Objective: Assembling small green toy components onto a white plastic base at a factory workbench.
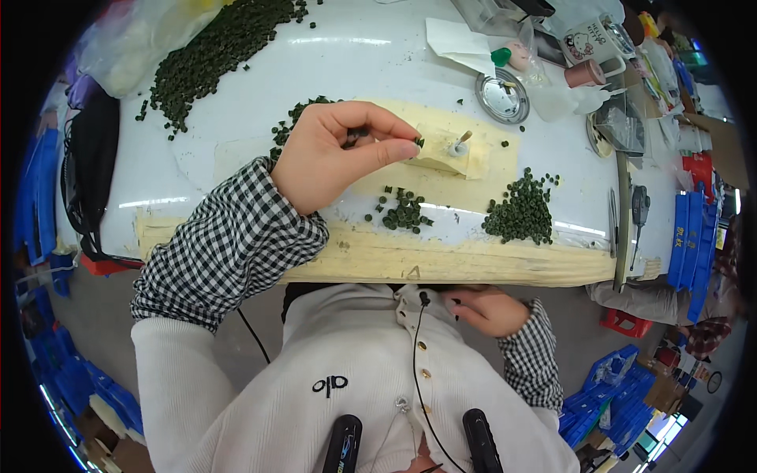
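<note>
My left hand [331,154] is raised over the white table [355,67]. It pinches a small dark green ring [419,143] between thumb and forefinger, and more rings show inside the curled fingers. The pinched ring sits just left of a tape-wrapped block [441,154] with an upright peg [460,142]. My right hand [485,309] rests below the table's front edge against my white cardigan, fingers curled; whether it holds anything is hidden. Green rings lie in a small cluster [402,211] and a larger pile [522,211] in front of the block.
A big heap of green rings [213,55] spreads at the back left. A round metal tin [502,97], paper, a mug [593,41] and plastic bags stand at the back right. Blue bins [690,236] sit at the right. Tape covers the front edge [441,264].
</note>
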Demonstrator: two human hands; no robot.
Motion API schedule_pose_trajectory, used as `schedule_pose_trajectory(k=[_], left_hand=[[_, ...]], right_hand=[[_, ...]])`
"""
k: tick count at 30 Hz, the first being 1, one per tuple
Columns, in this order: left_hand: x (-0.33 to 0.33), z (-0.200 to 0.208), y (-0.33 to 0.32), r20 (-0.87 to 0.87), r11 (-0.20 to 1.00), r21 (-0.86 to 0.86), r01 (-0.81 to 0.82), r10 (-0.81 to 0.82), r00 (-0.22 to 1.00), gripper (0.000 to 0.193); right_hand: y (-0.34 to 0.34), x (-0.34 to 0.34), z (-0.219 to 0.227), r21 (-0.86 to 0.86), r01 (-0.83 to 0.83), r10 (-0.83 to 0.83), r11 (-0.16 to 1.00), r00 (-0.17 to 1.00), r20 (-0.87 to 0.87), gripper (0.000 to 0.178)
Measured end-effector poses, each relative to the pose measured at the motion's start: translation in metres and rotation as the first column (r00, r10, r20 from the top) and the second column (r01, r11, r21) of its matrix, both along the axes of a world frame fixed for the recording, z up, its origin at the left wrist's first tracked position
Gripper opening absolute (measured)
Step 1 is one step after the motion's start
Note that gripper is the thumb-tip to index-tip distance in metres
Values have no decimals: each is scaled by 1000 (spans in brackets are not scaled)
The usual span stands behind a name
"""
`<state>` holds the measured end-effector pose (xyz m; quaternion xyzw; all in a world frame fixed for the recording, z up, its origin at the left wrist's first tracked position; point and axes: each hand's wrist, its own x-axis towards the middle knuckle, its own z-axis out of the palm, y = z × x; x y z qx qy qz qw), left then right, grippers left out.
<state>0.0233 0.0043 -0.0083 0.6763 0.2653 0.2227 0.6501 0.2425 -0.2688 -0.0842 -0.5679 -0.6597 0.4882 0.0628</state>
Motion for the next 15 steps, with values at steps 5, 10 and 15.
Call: schedule_pose_trajectory(k=[5, 10, 15], left_hand=[[-3, 8, -5, 25, 999, -13, 51, -50, 998, 14], [-2, 10, -11, 89, 999, 41, -26, 22, 996, 15], [-4, 6, -10, 151, 951, 281, -128, 88, 985, 17]], right_hand=[[18, 16, 125, -104, 67, -49, 992, 984, 169, 32], [53, 0, 153, 473, 170, -171, 864, 984, -43, 23], [106, -29, 144, 677, 348, -308, 648, 933, -184, 23]])
